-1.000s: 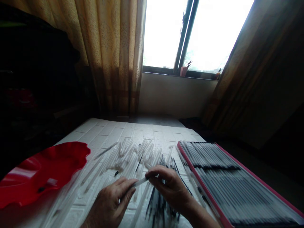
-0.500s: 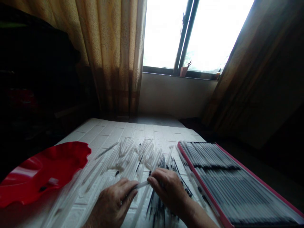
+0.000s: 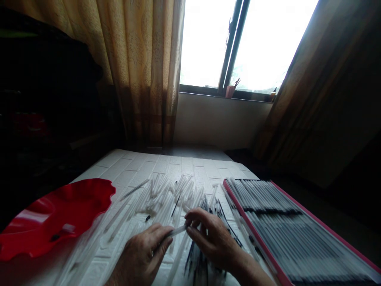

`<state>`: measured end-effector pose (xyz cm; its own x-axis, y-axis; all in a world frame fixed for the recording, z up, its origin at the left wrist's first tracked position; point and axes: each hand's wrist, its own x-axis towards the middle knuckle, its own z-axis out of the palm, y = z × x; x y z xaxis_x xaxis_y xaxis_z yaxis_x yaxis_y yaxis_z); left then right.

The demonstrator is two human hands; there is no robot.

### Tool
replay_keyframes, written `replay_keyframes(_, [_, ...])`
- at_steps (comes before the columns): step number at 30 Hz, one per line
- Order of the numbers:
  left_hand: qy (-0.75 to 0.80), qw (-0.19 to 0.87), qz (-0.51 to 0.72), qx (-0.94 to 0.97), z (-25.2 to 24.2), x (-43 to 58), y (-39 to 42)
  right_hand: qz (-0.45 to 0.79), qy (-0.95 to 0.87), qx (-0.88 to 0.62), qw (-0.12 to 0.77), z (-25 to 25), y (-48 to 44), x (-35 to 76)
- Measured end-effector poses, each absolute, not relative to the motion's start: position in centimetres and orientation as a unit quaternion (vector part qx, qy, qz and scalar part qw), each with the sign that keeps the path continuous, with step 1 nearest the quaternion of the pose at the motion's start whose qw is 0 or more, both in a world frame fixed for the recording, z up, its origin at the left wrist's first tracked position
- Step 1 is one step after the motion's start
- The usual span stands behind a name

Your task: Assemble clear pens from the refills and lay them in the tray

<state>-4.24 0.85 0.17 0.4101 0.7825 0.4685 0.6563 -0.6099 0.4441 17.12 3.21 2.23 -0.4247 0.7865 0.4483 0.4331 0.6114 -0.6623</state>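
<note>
My left hand (image 3: 144, 252) is closed round a translucent white pen barrel (image 3: 177, 230), pinching it between thumb and fingers, with its free end pointing right. At that end, the thumb and a finger of my right hand (image 3: 210, 234) close on the tip, where a small dark spot shows; the other fingers are curled loosely. Beneath and beyond my hands lie many loose clear pen barrels (image 3: 162, 196). Thin black refills (image 3: 196, 260) are bunched under my right hand. A small black cap-like piece (image 3: 148, 218) lies past my left hand.
A red scalloped bowl (image 3: 86, 206) stands at the left with small pieces inside. On the right, a pink-edged box (image 3: 253, 222) holds rows of pens. Both rest on a white brick-patterned tabletop (image 3: 190, 163). Behind are a curtain (image 3: 145, 71) and a window.
The upper fingers of my right hand have lifted and loosened, uncovering the barrel's end. My left hand keeps its hold in nearly the same place.
</note>
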Motion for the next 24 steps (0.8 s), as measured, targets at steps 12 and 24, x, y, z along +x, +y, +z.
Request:
replay_keyframes(12, [0.423,0.091,0.314,0.845,-0.2,-4.3,0.9,0.159,-0.838,-0.394,0.344,1.6,3.5,17.4])
replay_keyframes(24, [0.422,0.095,0.322,0.842,-0.4,-4.3,0.9,0.207,-0.829,-0.399,0.332,1.6,3.4,17.4])
